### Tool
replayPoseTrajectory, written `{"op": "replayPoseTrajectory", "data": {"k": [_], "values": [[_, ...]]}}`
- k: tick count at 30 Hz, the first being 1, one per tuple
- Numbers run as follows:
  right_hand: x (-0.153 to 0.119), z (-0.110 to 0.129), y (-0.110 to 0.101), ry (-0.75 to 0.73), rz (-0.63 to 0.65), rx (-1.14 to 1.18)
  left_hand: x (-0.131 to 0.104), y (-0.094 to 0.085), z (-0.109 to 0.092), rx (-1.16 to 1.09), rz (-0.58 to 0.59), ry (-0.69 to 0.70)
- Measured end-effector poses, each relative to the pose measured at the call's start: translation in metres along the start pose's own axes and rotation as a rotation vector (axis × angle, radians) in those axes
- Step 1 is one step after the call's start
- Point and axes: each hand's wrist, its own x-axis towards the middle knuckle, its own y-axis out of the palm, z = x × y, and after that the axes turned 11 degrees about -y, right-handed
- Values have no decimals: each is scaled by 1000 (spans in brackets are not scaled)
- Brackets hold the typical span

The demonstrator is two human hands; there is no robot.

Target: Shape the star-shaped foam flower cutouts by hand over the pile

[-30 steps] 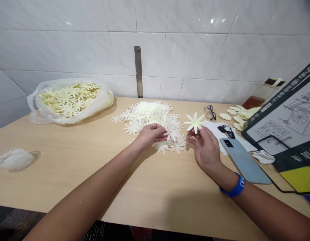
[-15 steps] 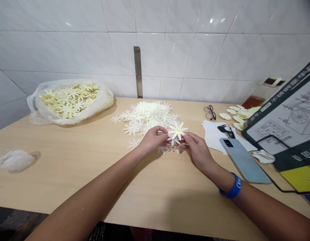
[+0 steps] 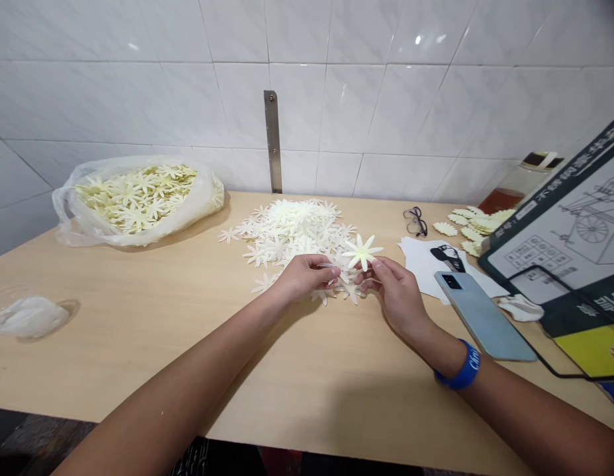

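Note:
My right hand [image 3: 400,294] pinches a pale yellow flower cutout [image 3: 362,252] between thumb and fingers, its long petals spread and facing up. Just to the left, my left hand [image 3: 303,279] is closed, with the thin pale edge of a white flower cutout [image 3: 329,266] showing at its fingertips; most of that piece is hidden. Both hands are over the near edge of a loose pile of white flower cutouts [image 3: 300,228] on the table. A few single flowers lie under and around the fingers.
A plastic bag [image 3: 208,192] of yellowish flowers stands at the back left, a small clear bag [image 3: 32,317] at the far left. On the right are a phone [image 3: 478,317], white paper [image 3: 419,264], glasses [image 3: 415,221], scalloped pieces [image 3: 473,225], a jar [image 3: 510,188] and a printed box [image 3: 575,225].
The yellow flower has moved right and slightly up with my right hand, away from my left fingers. The gap between my hands is wider. My left hand has shifted little.

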Motion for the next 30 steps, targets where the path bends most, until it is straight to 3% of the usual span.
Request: {"op": "replayPoseTrajectory", "data": {"k": [9, 19, 24, 27, 30], "values": [[-1, 2, 2, 56, 92, 98, 0, -5, -6, 87, -169, 27], [1, 3, 2, 40, -18, 122, -4, -2, -8, 156, -216, 53], [0, 3, 3, 44, 3, 101, -2, -6, -7, 348, -279, 89], [0, 2, 3, 54, 20, 63, -1, -8, -5, 576, -415, 256], [-2, 1, 4, 41, 51, 4, -3, -5, -2, 770, -548, 589]]}}
